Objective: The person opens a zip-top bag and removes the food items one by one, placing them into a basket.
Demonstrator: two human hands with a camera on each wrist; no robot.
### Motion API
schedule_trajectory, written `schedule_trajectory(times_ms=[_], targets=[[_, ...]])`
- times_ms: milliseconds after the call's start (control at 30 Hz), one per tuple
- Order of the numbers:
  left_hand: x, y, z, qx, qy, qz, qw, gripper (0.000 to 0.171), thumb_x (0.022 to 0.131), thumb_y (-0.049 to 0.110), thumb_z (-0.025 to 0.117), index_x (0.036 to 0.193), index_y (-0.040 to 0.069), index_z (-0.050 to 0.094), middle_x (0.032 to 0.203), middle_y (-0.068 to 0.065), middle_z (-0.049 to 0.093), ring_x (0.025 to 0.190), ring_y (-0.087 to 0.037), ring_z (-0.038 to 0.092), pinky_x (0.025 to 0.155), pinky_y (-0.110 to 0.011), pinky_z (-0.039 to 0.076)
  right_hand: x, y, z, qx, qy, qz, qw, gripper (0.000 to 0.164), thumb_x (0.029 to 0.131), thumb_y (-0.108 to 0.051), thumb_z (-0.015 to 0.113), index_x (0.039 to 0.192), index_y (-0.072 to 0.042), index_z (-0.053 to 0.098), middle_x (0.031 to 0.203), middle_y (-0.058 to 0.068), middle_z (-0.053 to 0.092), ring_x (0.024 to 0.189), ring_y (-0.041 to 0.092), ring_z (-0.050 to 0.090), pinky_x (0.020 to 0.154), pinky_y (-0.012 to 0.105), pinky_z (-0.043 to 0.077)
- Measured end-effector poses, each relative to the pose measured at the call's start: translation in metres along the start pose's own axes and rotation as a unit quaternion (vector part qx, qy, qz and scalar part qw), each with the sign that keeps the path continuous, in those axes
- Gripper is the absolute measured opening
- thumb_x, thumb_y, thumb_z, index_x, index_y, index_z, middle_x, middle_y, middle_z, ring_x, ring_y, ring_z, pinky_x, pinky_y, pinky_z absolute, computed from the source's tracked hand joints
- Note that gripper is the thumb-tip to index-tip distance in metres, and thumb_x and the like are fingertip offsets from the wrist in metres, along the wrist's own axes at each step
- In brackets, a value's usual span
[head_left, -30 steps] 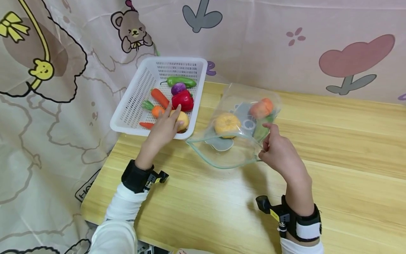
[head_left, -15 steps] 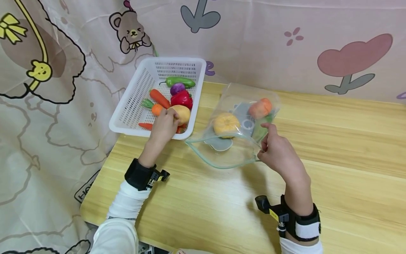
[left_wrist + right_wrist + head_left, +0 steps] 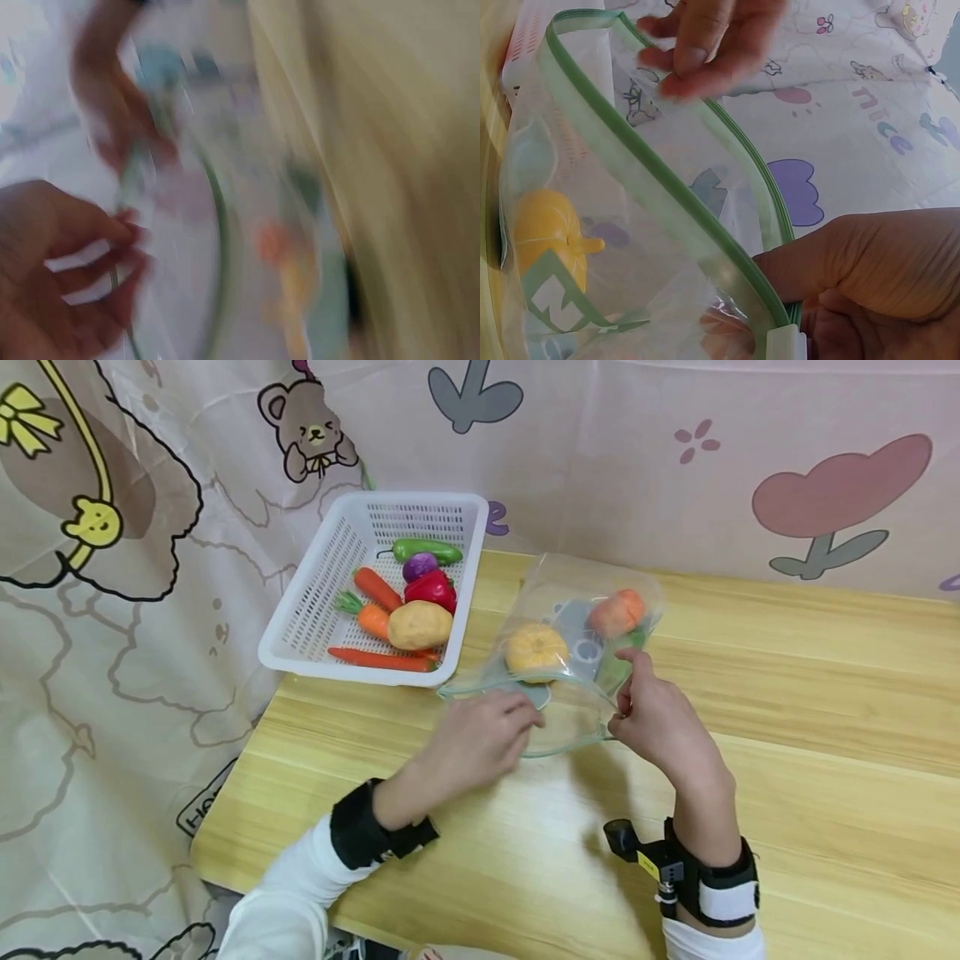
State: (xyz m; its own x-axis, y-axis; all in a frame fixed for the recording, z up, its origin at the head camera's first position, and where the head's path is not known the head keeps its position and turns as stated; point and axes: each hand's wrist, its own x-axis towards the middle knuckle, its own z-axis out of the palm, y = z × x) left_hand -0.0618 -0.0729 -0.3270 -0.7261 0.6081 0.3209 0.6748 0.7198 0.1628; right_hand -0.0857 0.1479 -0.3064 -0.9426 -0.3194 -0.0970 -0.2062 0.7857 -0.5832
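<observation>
My right hand [image 3: 667,722] pinches the green-zipped rim of a clear zip bag [image 3: 652,176] at its right corner, index finger pointing away. My left hand [image 3: 483,739] is over the bag's near opening, its fingers loosely bent and no object visible between them. In the right wrist view, the left fingertips [image 3: 694,56] overlap the far rim; the left wrist view is blurred. Inside the bag lie a yellow pumpkin [image 3: 537,652], an orange-red round thing [image 3: 617,614] and a green thing [image 3: 615,672], seen through the plastic.
Left of the bag, a white basket [image 3: 273,656] holds a potato [image 3: 420,625], carrots [image 3: 377,587], a red bell pepper [image 3: 431,590], a purple round vegetable [image 3: 420,567], a green pepper [image 3: 427,552] and a long red chili [image 3: 382,660]. A patterned curtain [image 3: 600,460] hangs behind the table.
My left hand has left the potato in the basket and moved right to the bag's mouth. The potato sits slightly shifted, with the chili uncovered. My right hand has stayed at the bag's corner.
</observation>
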Motion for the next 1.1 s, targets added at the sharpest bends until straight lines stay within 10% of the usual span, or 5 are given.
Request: schedule_trajectory(times_ms=[233, 400, 633, 900, 1100], targets=[[0.042, 0.031, 0.008, 0.085, -0.235, -0.098, 0.9633, 0.021, 0.089, 0.019, 0.054, 0.106, 0.012, 0.065, 0.094, 0.000, 0.064, 0.080, -0.015, 0.061, 0.056, -0.030, 0.051, 0.000, -0.004, 0.001, -0.002, -0.023, -0.002, 1.000, 0.064, 0.071, 0.005, 0.054, 0.130, 0.008, 0.031, 0.068, 0.004, 0.044, 0.056, 0.015, 0.038, 0.054, 0.028, 0.031], [0.080, 0.032, 0.028, 0.159, -0.307, -0.094, 0.9337, 0.020, 0.093, 0.029, 0.050, 0.100, 0.019, 0.066, 0.095, 0.006, 0.064, 0.086, -0.012, 0.060, 0.068, -0.031, 0.050, -0.002, -0.005, 0.004, -0.004, -0.048, -0.024, 0.999, 0.067, 0.071, 0.004, 0.056, 0.131, 0.008, 0.027, 0.061, 0.001, 0.043, 0.053, 0.014, 0.038, 0.052, 0.028, 0.032], [0.131, 0.028, 0.055, 0.108, -0.355, -0.305, 0.8771, 0.032, 0.089, 0.045, 0.050, 0.117, 0.032, 0.058, 0.123, 0.011, 0.056, 0.113, -0.010, 0.051, 0.089, -0.029, 0.044, -0.002, -0.013, 0.012, -0.045, -0.062, -0.046, 0.996, 0.077, 0.067, 0.008, 0.057, 0.132, 0.017, 0.018, 0.056, 0.006, 0.048, 0.050, 0.019, 0.043, 0.049, 0.029, 0.033], [0.151, 0.021, 0.073, 0.144, -0.214, -0.255, 0.9319, 0.035, 0.100, 0.027, 0.032, 0.131, 0.024, 0.047, 0.128, 0.003, 0.053, 0.119, -0.018, 0.049, 0.094, -0.035, 0.043, -0.005, -0.013, 0.008, -0.072, -0.053, -0.033, 0.995, 0.081, 0.066, 0.008, 0.058, 0.133, 0.017, 0.013, 0.062, 0.010, 0.053, 0.055, 0.024, 0.048, 0.052, 0.033, 0.038], [0.170, 0.009, 0.094, 0.082, -0.172, -0.279, 0.9413, 0.049, 0.100, 0.036, 0.025, 0.146, 0.022, 0.021, 0.151, -0.007, 0.029, 0.140, -0.031, 0.025, 0.113, -0.042, 0.026, -0.010, -0.016, 0.013, -0.050, -0.038, -0.083, 0.995, 0.080, 0.064, 0.012, 0.058, 0.133, 0.009, 0.018, 0.062, 0.009, 0.054, 0.055, 0.022, 0.049, 0.052, 0.034, 0.040]])
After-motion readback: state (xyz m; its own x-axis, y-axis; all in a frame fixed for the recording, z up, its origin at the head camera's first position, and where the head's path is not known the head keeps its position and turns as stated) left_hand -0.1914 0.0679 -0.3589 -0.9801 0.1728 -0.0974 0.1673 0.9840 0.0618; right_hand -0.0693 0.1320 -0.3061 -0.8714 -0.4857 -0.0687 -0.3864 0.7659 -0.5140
